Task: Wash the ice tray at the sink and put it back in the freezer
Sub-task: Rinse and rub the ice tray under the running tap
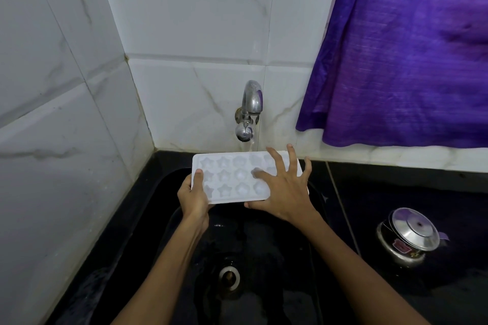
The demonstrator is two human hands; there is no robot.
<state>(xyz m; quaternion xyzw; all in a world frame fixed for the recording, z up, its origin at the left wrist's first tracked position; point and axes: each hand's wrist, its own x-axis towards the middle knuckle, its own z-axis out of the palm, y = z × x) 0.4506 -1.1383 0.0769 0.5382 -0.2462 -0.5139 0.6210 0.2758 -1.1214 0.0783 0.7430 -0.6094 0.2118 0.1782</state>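
Observation:
A white ice tray (229, 179) with star and round moulds is held level over the black sink (169, 219), under the steel tap (249, 111). Water runs from the tap onto the tray's far right part. My left hand (192, 199) grips the tray's left end, thumb on top. My right hand (284, 187) lies flat on the tray's right half with fingers spread, the forefinger pressing into a mould and the thumb at the near edge. The tray's right end is hidden under that hand.
The sink drain (229, 278) sits below my forearms. A steel pot with a lid (409, 236) stands on the black counter to the right. A purple curtain (401, 47) hangs at upper right. White tiled walls close the left and back.

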